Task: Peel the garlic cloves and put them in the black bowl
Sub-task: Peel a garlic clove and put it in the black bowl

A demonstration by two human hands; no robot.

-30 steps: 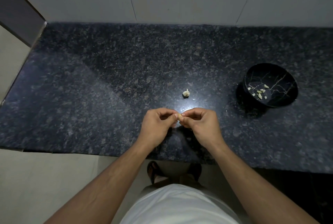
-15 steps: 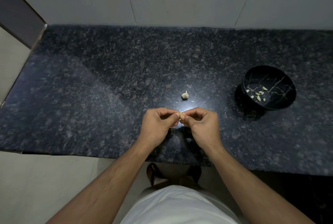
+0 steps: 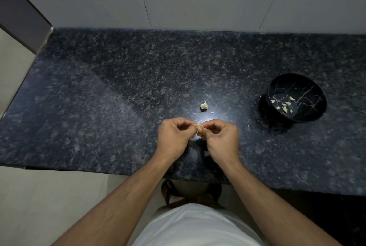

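Meanwhile both hands — left hand (image 3: 174, 138), right hand (image 3: 221, 138) — pinch one garlic clove (image 3: 198, 126); garlic piece (image 3: 204, 105) beyond, black bowl (image 3: 315, 115) right.

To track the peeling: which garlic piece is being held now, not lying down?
The garlic clove pinched between left hand and right hand; the garlic piece lies on the counter, others in the black bowl.

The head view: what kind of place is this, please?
Most likely a home kitchen: a dark speckled stone countertop against a white tiled wall, a black bowl holding peeled cloves, and both hands working a garlic clove over the counter.
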